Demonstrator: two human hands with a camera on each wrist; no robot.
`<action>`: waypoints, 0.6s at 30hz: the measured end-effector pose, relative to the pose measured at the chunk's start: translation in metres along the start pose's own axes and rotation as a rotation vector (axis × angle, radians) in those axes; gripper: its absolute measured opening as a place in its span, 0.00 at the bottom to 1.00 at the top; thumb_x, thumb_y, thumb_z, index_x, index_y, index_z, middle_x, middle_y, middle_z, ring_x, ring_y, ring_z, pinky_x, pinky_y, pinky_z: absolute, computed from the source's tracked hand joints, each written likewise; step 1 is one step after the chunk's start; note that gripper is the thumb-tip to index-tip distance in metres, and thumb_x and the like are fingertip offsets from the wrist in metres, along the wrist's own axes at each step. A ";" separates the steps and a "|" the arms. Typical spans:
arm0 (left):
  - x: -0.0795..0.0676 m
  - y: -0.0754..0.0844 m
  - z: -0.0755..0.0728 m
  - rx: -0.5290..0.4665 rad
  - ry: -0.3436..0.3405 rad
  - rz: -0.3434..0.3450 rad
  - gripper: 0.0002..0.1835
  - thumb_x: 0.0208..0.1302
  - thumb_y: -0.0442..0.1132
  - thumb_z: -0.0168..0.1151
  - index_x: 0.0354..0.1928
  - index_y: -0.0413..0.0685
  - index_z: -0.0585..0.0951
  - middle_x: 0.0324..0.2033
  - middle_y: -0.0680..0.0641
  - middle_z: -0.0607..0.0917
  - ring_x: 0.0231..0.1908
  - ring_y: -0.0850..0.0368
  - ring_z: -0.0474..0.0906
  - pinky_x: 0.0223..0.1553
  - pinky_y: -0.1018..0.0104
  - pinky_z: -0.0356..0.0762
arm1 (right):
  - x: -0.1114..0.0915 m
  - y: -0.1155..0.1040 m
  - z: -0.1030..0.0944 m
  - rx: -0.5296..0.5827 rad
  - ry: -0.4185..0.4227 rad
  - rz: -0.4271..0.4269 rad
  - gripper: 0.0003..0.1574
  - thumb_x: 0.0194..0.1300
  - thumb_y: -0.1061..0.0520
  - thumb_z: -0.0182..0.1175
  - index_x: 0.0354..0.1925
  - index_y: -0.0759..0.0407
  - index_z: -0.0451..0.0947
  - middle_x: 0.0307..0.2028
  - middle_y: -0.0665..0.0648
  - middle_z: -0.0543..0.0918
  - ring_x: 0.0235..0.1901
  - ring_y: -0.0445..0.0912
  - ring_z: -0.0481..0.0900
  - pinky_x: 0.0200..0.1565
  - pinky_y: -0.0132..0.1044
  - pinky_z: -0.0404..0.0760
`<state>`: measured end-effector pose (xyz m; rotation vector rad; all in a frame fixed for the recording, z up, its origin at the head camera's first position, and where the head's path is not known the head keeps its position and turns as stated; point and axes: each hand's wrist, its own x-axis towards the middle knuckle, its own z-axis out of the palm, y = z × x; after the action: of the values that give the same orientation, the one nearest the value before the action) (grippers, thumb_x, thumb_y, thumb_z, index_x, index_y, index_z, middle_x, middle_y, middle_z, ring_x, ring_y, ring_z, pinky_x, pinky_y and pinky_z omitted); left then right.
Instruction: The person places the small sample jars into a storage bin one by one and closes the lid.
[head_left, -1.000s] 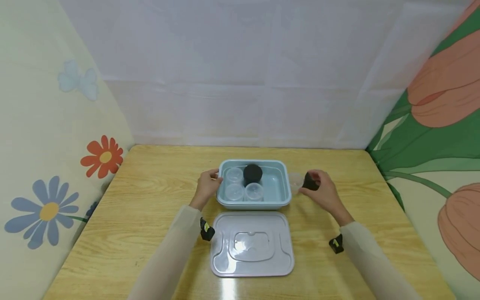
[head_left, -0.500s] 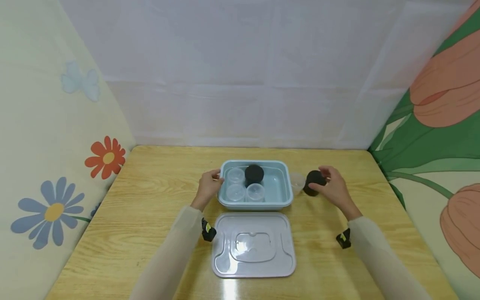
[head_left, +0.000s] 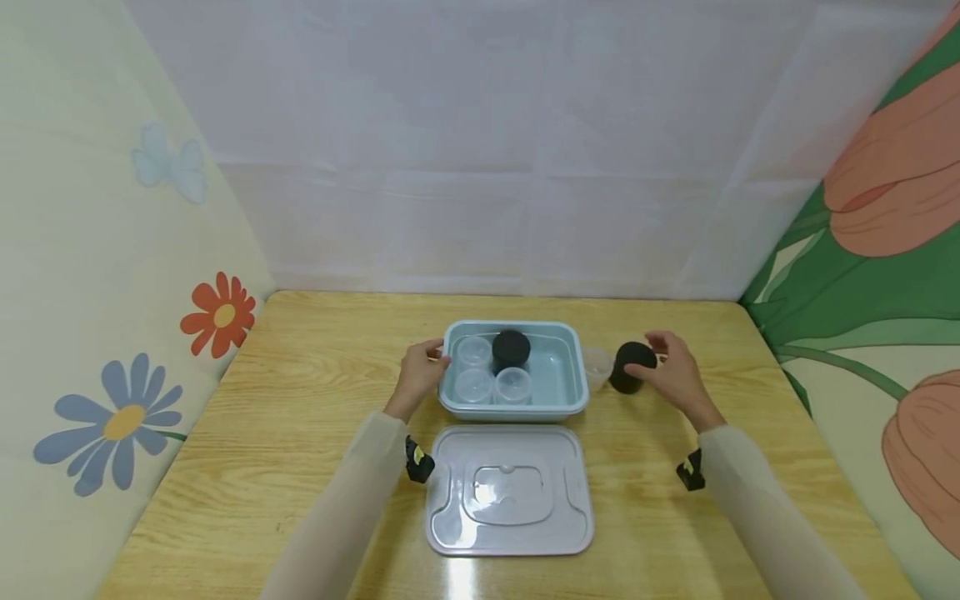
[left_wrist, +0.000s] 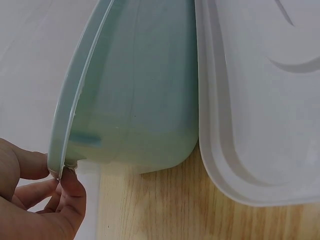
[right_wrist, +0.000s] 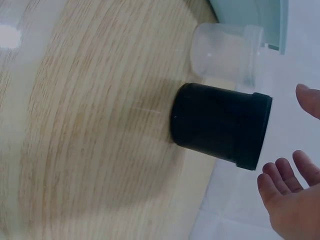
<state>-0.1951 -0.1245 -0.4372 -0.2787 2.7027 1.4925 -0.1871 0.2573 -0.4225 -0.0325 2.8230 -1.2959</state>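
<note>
Black cup point(head_left: 632, 367) stands upright on the table point(head_left: 300, 400), just right of the clear cup point(head_left: 595, 365) beside the bin point(head_left: 558, 404); right hand point(head_left: 675, 375) sits next to it w/ fingers spread and relaxed, not gripping (wrist view shows a gap betw. fingertips and cup wall). Left hand point(head_left: 418, 375) pinches the bin's left rim. Cup looks light, stiff, smooth plastic, prob. a bit slippery, so best taken around the side wall just under the rim lip.

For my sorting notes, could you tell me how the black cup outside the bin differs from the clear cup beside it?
The black cup is opaque; the clear cup is see-through. The black cup stands nearer the right hand, the clear cup closer to the blue bin. Both stand upright on the table, similar in shape.
</note>
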 end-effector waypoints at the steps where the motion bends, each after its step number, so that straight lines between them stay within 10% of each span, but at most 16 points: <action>1: 0.000 0.000 0.000 -0.001 0.000 -0.001 0.22 0.62 0.31 0.58 0.59 0.36 0.75 0.40 0.37 0.79 0.36 0.52 0.76 0.32 0.71 0.74 | 0.001 0.001 0.000 -0.003 0.001 0.001 0.45 0.59 0.56 0.66 0.65 0.72 0.57 0.62 0.74 0.63 0.60 0.65 0.63 0.63 0.58 0.63; 18: 0.002 -0.004 0.002 -0.007 0.004 -0.010 0.22 0.62 0.31 0.58 0.59 0.36 0.75 0.41 0.37 0.80 0.36 0.53 0.76 0.33 0.70 0.75 | 0.012 0.013 0.006 -0.046 0.010 0.011 0.45 0.57 0.55 0.67 0.64 0.73 0.58 0.60 0.75 0.64 0.60 0.66 0.63 0.62 0.59 0.63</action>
<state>-0.1968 -0.1254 -0.4419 -0.2952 2.6958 1.5012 -0.1994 0.2607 -0.4369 -0.0122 2.8576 -1.2321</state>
